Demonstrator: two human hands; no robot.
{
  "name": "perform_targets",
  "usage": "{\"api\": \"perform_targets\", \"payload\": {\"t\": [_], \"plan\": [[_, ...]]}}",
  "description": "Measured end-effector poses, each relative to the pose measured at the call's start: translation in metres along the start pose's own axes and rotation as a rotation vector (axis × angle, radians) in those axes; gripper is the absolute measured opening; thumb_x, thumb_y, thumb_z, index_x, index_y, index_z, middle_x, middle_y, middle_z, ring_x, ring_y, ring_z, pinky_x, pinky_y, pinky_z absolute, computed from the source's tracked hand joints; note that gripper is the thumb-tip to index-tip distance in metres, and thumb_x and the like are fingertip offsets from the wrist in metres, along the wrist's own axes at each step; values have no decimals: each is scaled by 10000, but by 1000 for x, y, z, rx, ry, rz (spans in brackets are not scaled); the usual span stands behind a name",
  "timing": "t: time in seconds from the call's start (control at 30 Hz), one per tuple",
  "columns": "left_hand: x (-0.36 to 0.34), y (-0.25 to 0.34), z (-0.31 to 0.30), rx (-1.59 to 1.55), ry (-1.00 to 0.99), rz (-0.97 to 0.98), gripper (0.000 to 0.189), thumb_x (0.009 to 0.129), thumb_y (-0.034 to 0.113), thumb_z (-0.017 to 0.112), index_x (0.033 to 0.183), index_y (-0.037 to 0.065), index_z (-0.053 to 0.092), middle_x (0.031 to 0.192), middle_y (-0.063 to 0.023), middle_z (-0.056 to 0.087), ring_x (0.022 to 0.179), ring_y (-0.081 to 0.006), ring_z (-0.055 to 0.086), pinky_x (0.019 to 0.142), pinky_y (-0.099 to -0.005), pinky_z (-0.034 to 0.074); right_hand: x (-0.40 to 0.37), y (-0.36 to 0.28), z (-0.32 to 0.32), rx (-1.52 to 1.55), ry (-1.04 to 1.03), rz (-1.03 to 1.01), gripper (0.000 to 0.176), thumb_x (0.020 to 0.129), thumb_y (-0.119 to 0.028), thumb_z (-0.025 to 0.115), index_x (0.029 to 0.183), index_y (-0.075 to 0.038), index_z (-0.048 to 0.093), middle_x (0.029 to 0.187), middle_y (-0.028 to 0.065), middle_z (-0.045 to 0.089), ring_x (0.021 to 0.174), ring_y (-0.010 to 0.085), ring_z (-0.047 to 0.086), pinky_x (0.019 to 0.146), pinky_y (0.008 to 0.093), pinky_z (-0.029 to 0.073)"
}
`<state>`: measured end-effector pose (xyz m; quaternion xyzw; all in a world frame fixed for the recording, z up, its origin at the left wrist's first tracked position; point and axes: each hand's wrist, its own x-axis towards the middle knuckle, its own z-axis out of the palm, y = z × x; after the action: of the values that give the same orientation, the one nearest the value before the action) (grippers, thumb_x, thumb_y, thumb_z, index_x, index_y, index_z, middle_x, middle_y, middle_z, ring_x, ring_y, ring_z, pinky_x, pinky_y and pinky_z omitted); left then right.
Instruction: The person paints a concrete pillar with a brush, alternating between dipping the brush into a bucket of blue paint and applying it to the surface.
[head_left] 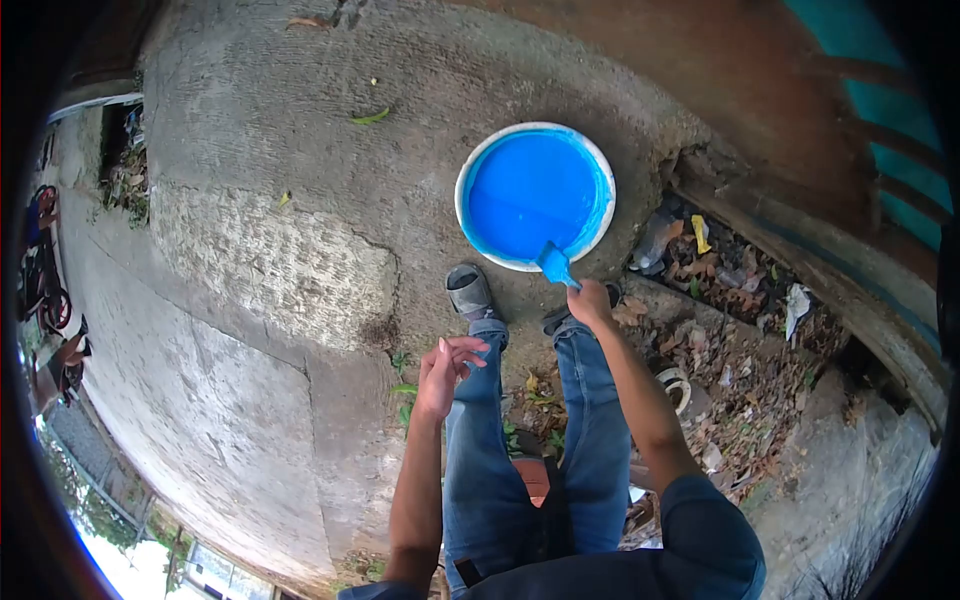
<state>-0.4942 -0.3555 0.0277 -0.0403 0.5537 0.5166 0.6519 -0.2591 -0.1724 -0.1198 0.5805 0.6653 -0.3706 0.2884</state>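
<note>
A white bucket (478, 165) full of bright blue paint stands on the concrete just ahead of my feet. My right hand (590, 303) grips a paintbrush (555, 266) whose blue-coated bristles rest at the bucket's near rim. My left hand (447, 372) hangs free above my left knee, fingers loosely spread, holding nothing. My legs in blue jeans and a grey shoe (470, 292) show below.
A rough concrete slab (300, 180) fills the left and middle. To the right, a gutter (735, 340) holds dry leaves and litter, with a reddish wall (720, 70) and teal railing (890, 110) beyond. A road with a parked motorbike (40, 270) lies far left.
</note>
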Motion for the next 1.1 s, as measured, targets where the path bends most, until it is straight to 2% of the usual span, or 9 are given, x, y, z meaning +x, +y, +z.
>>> {"api": "perform_targets", "payload": {"t": [0.07,0.43,0.6,0.77,0.87,0.93,0.97,1.03,1.1], "plan": [[3,-14,-3,14,24,-23,659,940,588,318,1054,3,598,1009,-94,659,818,-146,594,632,-251,358,15,-16,6,3,32,32,352,844,-285,525,929,39,634,897,230,650,880,401,621,792,478,488],[1,-57,-23,78,41,-81,674,945,583,310,1062,-22,585,1011,-116,653,812,-160,600,646,-268,403,61,-59,31,32,71,137,326,849,-257,544,931,47,627,931,245,650,911,377,634,798,456,518],[-5,-47,-25,5,27,-25,569,978,490,334,1059,1,613,1016,-107,670,818,-136,610,614,-241,377,46,-46,30,74,127,122,316,848,-245,519,895,45,635,909,256,650,888,386,637,785,460,516],[-10,-27,-11,55,35,-47,662,938,585,335,1072,-14,582,1017,-116,647,834,-165,589,706,-273,418,14,-18,11,154,214,29,327,837,-251,524,874,49,650,854,275,640,847,406,633,754,469,503],[-11,-20,1,19,4,18,589,978,501,322,1067,-12,598,1021,-111,666,819,-134,607,616,-237,378,-11,7,1,383,405,-103,366,816,-294,586,896,56,658,750,250,631,728,353,646,673,426,494],[-13,-14,8,19,-15,32,590,978,501,322,1068,-14,596,1023,-112,665,822,-134,606,618,-237,379,-23,23,-3,754,244,2,382,824,-331,635,905,41,672,628,132,599,565,202,583,531,323,436],[-16,-10,13,15,-27,34,592,978,500,321,1070,-17,594,1025,-114,663,825,-134,606,619,-238,379,-36,28,-10,759,261,-6,382,824,-331,635,905,41,672,628,132,599,565,202,583,531,323,436],[-22,0,24,23,-53,48,592,978,499,323,1073,-20,591,1026,-116,662,829,-135,605,623,-238,379,-75,27,-42,1201,75,47,357,856,-334,637,850,21,668,556,8,486,488,73,431,446,246,310],[-31,15,40,40,-89,73,592,978,498,325,1077,-22,589,1027,-119,660,833,-136,604,626,-238,379,-110,32,-66,1287,81,-38,325,874,-311,623,821,8,655,551,-19,454,479,55,399,433,237,279]]}}
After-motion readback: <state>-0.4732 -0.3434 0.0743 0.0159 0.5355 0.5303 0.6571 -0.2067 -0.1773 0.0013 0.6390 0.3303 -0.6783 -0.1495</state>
